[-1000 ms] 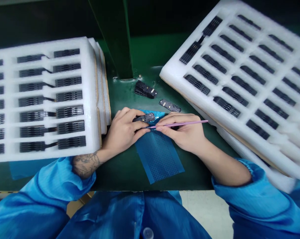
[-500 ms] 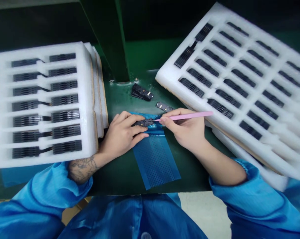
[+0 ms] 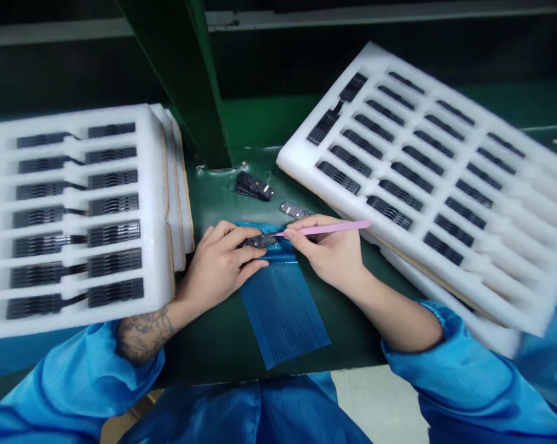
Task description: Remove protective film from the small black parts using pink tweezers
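Between the fingers and thumb of my left hand [image 3: 220, 262] is a small black part [image 3: 259, 240] with gold-coloured spots, held low over the table. My right hand [image 3: 331, 253] grips pink tweezers [image 3: 329, 228], whose thin tip touches or nearly touches the part's right end. Under both hands lies a blue film sheet [image 3: 285, 314] with rows of tiny marks; its upper edge looks shiny and folded. Just beyond the right fingers rests a single black part [image 3: 293, 210], partly covered by the hand. A small stack of black parts [image 3: 254, 186] sits behind it.
White foam trays [image 3: 156, 203] holding rows of black parts are stacked on the left. More foam trays [image 3: 301, 163], tilted, stand on the right, close to my right forearm. A green post [image 3: 193, 92] rises from the back of the green table [image 3: 352, 345].
The whole scene sits lower and slightly to the left as the camera view shifted. Both hands keep their hold, and the tweezers stay at the part's right end.
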Demonstrator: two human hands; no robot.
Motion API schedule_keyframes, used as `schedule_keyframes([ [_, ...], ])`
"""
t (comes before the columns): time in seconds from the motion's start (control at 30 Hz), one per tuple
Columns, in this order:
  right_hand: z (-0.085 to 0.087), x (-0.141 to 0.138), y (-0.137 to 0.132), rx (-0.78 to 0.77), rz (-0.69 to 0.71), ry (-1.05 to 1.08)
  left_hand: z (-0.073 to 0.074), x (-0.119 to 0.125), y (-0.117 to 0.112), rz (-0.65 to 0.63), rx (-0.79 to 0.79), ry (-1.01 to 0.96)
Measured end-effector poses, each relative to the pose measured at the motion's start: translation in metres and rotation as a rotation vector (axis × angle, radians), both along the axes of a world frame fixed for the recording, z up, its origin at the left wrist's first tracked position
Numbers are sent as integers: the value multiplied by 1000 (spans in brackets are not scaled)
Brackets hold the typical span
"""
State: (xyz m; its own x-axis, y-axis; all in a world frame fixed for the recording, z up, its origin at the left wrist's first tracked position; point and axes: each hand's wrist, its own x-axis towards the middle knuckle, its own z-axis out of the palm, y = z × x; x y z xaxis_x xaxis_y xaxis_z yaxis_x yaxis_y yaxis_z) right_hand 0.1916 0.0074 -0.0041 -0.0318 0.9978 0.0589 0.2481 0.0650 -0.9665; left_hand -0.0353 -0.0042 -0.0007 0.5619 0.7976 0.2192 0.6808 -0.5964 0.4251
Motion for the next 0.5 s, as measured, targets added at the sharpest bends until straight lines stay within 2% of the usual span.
schedule_keyframes([
  [0.5,1,1,0,-25,-10,37,-1,0,0,4,3,-6],
])
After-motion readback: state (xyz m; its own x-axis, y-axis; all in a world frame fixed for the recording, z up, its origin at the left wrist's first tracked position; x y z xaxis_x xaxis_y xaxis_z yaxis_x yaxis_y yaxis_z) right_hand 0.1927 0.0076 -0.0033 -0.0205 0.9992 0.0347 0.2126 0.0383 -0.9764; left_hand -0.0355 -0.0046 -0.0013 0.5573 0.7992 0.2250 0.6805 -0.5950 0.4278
